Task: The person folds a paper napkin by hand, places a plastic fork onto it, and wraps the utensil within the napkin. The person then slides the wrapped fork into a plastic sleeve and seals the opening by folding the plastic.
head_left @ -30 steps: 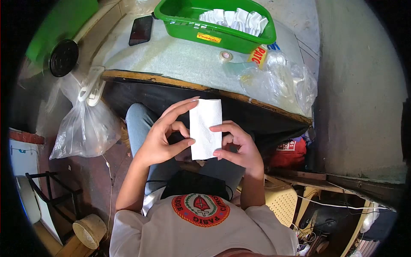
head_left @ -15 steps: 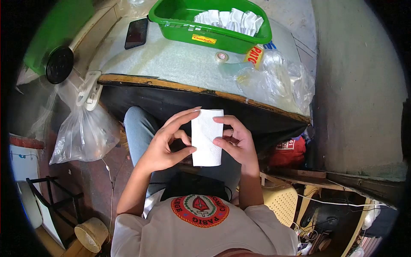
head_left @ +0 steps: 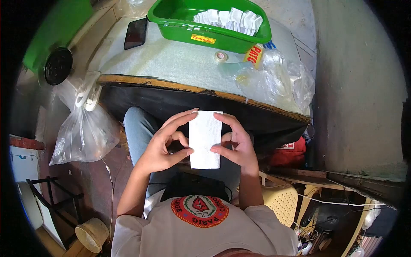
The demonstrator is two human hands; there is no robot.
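Observation:
A white folded paper tissue (head_left: 205,139) is held upright above my lap, in front of the table's edge. My left hand (head_left: 169,143) grips its left side with the thumb low and the fingers at the upper corner. On the right side my right hand (head_left: 233,139) holds it, thumb on the lower face and index finger at the top corner. Beyond the hands, a green basin (head_left: 180,34) stands on the table and contains a row of folded white papers (head_left: 231,20).
On the table (head_left: 171,60) lie a black phone (head_left: 136,33), a small tape roll (head_left: 221,56) and clear plastic bags (head_left: 274,79). A knotted plastic bag (head_left: 85,132) hangs at the left. A yellow perforated chair (head_left: 280,203) is at the lower right.
The paper has shifted slightly left and down and looks a little wider. My right thumb has moved slightly left and down across its face.

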